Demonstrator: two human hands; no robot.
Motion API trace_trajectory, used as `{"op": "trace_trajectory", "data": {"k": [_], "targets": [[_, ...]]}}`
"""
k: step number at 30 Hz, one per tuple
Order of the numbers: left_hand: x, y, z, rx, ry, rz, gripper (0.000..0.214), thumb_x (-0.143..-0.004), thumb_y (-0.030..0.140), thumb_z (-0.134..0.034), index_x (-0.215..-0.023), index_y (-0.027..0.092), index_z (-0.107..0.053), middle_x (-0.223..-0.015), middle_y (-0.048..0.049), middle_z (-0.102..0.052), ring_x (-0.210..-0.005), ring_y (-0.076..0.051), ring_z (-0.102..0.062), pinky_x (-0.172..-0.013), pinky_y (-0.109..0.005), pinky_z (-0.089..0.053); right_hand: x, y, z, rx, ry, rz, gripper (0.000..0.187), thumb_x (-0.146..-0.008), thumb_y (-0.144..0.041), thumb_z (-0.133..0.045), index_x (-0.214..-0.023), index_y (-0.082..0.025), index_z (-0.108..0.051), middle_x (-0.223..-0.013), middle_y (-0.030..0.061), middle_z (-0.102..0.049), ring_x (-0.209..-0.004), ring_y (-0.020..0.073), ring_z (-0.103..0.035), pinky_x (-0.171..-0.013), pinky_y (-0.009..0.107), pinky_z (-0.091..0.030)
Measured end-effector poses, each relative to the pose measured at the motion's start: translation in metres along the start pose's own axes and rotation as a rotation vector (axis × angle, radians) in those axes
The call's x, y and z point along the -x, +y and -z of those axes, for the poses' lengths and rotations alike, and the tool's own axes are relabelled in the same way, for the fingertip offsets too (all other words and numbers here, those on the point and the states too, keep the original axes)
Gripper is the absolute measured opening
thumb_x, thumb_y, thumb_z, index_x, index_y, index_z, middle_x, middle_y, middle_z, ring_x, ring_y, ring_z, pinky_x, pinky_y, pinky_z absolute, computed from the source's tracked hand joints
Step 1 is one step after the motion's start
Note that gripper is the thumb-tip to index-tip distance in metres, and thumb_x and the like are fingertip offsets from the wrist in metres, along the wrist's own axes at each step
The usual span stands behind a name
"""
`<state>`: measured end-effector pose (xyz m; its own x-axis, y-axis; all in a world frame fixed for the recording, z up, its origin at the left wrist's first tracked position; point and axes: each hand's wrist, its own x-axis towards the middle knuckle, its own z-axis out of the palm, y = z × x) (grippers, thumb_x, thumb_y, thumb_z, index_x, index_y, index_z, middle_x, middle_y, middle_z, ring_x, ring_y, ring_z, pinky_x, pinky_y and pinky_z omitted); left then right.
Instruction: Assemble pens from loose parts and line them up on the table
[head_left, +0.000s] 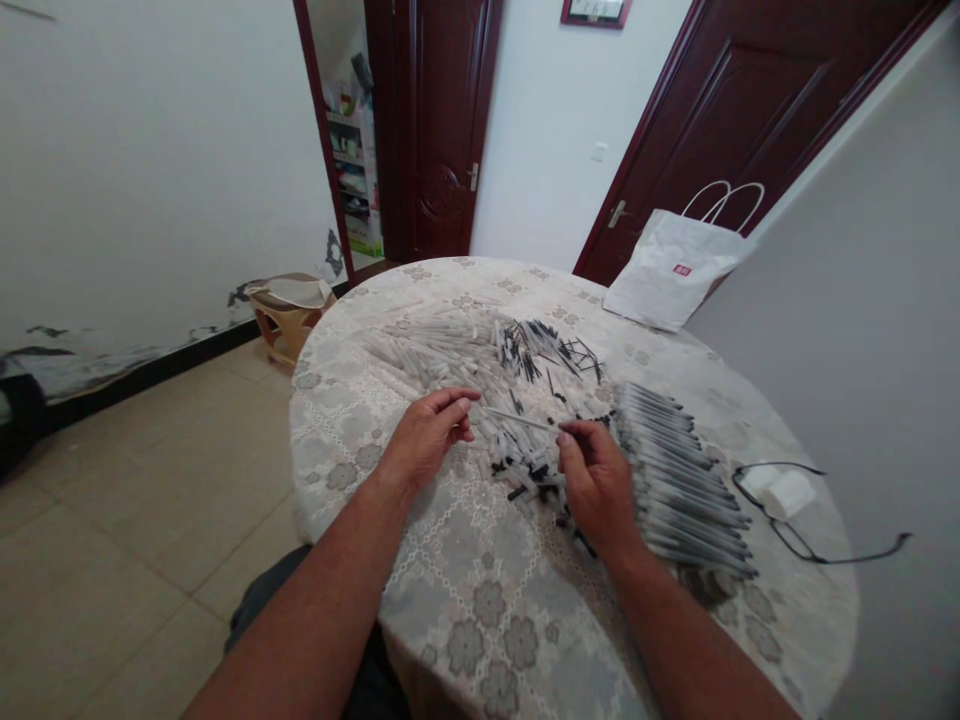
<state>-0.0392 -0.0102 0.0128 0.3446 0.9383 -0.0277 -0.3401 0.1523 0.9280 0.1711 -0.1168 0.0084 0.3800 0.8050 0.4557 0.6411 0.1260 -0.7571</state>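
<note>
My left hand (pixel 429 435) pinches one end of a thin pale pen tube (pixel 517 419) over the round table (pixel 480 600). My right hand (pixel 592 475) pinches the tube's other end, its fingers closed. Below the hands lies a scatter of small black caps and parts (pixel 529 478). Behind them spreads a loose pile of pale tubes (pixel 442 350), with a heap of thin black refills (pixel 544 350) beside it. To the right of my right hand, finished grey pens (pixel 675 470) lie side by side in a long row.
A flowered lace cloth covers the table. A white paper bag (pixel 671 270) stands at the far right edge. Black-rimmed glasses (pixel 795 520) and a white packet (pixel 784 490) lie at the right. A small stool (pixel 289 315) stands by the left wall, near dark red doors.
</note>
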Motion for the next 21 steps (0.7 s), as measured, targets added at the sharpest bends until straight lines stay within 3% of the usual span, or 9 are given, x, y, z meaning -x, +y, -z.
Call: {"op": "trace_trajectory", "data": {"k": [21], "targets": [[0.0004, -0.0034, -0.0001, 0.053, -0.008, 0.008, 0.032, -0.081, 0.030, -0.074, -0.109, 0.015, -0.075, -0.077, -0.0019, -0.062, -0.069, -0.012, -0.060, -0.070, -0.028, -0.057, 0.0053, -0.0003, -0.0072, -0.019, 0.000, 0.038, 0.021, -0.093, -0.037, -0.059, -0.103, -0.020, -0.065, -0.084, 0.0028, -0.068, -0.072, 0.0168, -0.063, -0.067, 0.028, -0.050]]}}
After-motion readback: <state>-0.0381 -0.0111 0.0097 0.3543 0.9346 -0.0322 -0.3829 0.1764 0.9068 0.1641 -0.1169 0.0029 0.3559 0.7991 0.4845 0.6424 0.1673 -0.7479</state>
